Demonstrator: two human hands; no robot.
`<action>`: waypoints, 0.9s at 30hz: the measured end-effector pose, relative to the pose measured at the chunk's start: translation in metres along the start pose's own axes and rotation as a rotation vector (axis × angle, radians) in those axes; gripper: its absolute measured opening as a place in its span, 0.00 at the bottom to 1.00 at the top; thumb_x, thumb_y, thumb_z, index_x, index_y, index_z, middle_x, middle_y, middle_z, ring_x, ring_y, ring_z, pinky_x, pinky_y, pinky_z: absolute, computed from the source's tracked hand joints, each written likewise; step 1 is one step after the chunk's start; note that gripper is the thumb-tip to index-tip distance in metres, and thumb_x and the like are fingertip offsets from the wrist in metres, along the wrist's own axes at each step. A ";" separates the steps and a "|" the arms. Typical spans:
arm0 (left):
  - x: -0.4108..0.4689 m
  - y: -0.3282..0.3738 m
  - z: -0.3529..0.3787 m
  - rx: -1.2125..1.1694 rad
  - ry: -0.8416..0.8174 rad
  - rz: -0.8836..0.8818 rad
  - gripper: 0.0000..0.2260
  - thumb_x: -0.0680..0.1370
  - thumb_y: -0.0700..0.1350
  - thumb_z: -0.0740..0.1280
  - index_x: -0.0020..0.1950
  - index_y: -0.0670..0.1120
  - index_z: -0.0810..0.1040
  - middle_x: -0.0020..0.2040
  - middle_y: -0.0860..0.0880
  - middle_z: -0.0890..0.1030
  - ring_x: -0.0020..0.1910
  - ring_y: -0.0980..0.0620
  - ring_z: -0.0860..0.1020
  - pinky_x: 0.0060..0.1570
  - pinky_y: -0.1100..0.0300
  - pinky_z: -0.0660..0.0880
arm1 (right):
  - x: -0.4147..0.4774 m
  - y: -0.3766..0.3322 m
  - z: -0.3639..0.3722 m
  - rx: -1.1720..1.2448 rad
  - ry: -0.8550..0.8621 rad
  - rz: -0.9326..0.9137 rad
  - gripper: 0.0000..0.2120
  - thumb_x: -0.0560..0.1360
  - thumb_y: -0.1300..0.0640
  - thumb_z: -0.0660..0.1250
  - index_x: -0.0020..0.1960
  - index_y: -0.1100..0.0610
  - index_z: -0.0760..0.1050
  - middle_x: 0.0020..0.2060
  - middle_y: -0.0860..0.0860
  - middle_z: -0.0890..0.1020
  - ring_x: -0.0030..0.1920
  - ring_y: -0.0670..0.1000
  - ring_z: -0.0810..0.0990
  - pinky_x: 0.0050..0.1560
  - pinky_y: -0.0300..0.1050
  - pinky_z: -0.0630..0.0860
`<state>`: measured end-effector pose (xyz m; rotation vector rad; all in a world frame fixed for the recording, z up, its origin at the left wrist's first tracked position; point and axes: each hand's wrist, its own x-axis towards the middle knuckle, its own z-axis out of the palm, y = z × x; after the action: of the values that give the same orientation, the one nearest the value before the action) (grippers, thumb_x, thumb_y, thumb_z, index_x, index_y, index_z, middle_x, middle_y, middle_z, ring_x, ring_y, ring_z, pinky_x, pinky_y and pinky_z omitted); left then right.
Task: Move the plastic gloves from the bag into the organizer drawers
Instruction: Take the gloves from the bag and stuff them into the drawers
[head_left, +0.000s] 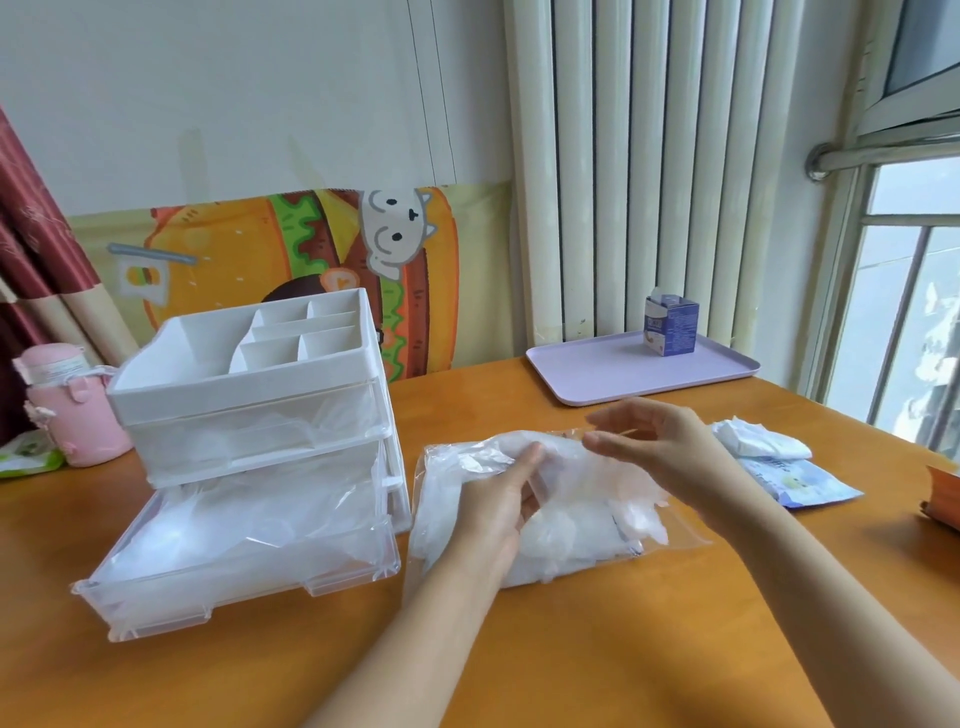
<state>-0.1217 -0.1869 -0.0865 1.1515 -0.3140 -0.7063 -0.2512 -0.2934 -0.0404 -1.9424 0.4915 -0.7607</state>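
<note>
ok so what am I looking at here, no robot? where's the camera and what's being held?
No robot: a person's two bare hands. One picture, from a camera worn on the head, looking down at a wooden table. The left hand grips a clear bag of plastic gloves; the right hand is at the bag's top edge, contact unclear. Left stands a white organizer, its lower drawer pulled open with film inside. Behind: a lilac tray with a small carton.
</note>
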 end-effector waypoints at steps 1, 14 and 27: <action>0.002 0.000 -0.003 -0.056 0.012 -0.029 0.03 0.73 0.40 0.73 0.44 0.41 0.82 0.43 0.43 0.84 0.43 0.48 0.82 0.44 0.58 0.79 | 0.000 0.001 0.002 -0.061 -0.011 0.012 0.17 0.63 0.46 0.75 0.50 0.51 0.81 0.43 0.46 0.84 0.44 0.43 0.82 0.49 0.38 0.78; 0.009 -0.005 -0.018 0.004 0.067 0.000 0.12 0.66 0.51 0.78 0.36 0.44 0.80 0.31 0.50 0.81 0.36 0.52 0.80 0.42 0.60 0.76 | 0.004 0.010 0.014 0.319 0.144 0.083 0.05 0.73 0.59 0.70 0.44 0.62 0.81 0.36 0.53 0.85 0.37 0.48 0.81 0.40 0.34 0.77; -0.008 0.001 -0.001 0.125 -0.042 0.069 0.20 0.71 0.59 0.69 0.47 0.42 0.82 0.38 0.49 0.85 0.42 0.54 0.84 0.43 0.62 0.78 | -0.005 0.010 0.045 -0.020 -0.020 -0.063 0.08 0.76 0.53 0.68 0.41 0.54 0.84 0.33 0.46 0.84 0.33 0.40 0.77 0.37 0.34 0.71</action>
<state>-0.1275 -0.1808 -0.0849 1.2391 -0.4365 -0.6581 -0.2237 -0.2667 -0.0666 -1.9903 0.4291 -0.7788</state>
